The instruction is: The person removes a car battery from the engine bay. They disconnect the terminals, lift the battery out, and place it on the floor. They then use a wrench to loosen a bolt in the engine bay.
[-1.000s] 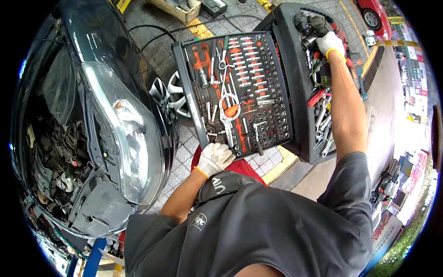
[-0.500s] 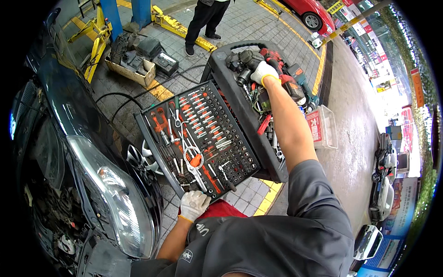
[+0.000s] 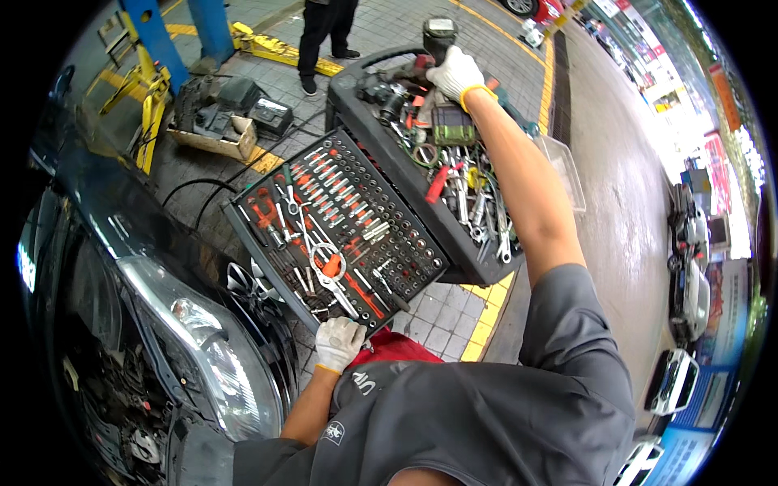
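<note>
My right hand (image 3: 456,73), in a white glove with a yellow cuff, grips a dark and red cordless power tool (image 3: 440,32) over the far part of the tool cart's top tray (image 3: 344,93). The tool's block-shaped battery end points up and away; my fingers hide its handle. My left hand (image 3: 339,342), also gloved, is closed over the near edge of the pulled-out socket drawer (image 3: 304,318). In that drawer lie rows of sockets (image 3: 405,235), orange-handled tools and a metal tool with a round loop (image 3: 328,263).
A dark car with its engine bay exposed and a headlight (image 3: 215,356) flanks me on the left. Wrenches (image 3: 478,212) and a green box (image 3: 454,124) fill the cart top. Beyond stand a box of parts (image 3: 215,142), a blue lift post (image 3: 212,32) and a person (image 3: 324,36).
My right hand has lifted the power tool from among the others, turning its battery end upward. My left hand stays on the drawer edge. The view has shifted.
</note>
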`<state>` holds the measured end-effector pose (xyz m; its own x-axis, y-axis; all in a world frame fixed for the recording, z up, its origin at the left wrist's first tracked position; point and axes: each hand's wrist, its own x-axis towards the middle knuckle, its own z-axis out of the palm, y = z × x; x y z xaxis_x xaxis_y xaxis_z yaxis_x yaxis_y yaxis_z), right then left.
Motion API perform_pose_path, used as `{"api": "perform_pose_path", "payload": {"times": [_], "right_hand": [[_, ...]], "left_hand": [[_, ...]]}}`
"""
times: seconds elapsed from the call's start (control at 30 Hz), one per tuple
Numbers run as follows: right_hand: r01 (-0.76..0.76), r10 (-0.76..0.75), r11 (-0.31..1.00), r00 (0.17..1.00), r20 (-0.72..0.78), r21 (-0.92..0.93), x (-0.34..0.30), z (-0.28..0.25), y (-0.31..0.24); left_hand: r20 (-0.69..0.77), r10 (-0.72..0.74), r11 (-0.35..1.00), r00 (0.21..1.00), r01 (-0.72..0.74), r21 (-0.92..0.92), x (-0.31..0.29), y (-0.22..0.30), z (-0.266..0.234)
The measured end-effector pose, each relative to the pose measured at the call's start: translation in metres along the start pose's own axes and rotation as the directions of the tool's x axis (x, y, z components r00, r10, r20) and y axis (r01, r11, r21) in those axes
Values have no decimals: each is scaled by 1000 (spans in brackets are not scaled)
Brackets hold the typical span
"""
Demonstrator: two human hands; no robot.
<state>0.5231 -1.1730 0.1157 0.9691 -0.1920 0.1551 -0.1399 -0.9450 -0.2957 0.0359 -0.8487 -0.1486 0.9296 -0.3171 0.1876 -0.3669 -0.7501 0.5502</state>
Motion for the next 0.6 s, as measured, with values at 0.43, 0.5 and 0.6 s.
{"api": "perform_pose_path", "payload": {"times": [0.43,0.5,0.6], "right_hand": [[200,-97,949,920,-379,243,-70,-113,87],[66,80,876,957,-280,477,-104,-160,102],[-2,276,650,932,-234,760,-166,-198,138]], "left_hand": [[-36,53,994,998,-49,92,0,11,3],[-45,93,989,995,-87,122,4,18,0],[-15,126,982,992,-123,147,0,10,11]]}}
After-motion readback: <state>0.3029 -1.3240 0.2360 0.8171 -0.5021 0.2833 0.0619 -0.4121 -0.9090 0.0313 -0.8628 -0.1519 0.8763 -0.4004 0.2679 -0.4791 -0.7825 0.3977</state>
